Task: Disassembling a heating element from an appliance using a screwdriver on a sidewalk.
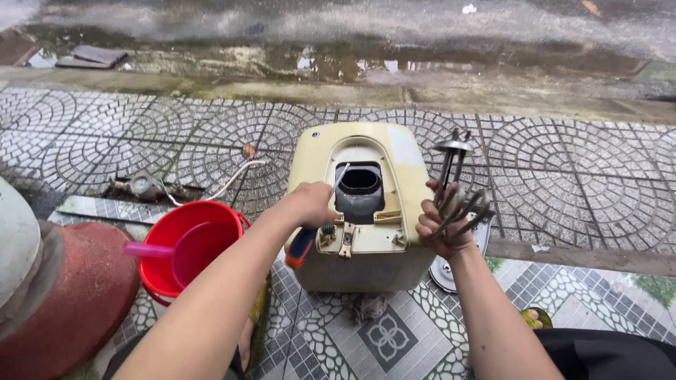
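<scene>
Your left hand (312, 204) is closed around a screwdriver (304, 241) with an orange-and-blue handle, its shaft angled into the dark oval opening of the cream water heater tank (366, 211) lying on the patterned tile floor (387, 338); a pale rectangular sticker sits at the tank's far right corner. Your right hand (440, 225) is curled tight around a coiled metal heating element (458, 190), held upright just beside the tank's right edge. Left of the tank: red bucket (184, 246) containing a pink scoop (176, 251); a round metal plate (445, 271) lies below your right hand.

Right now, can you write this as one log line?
left hand: grips screwdriver, tip in water heater tank opening | right hand: holds heating element | red bucket: beside tank
</scene>
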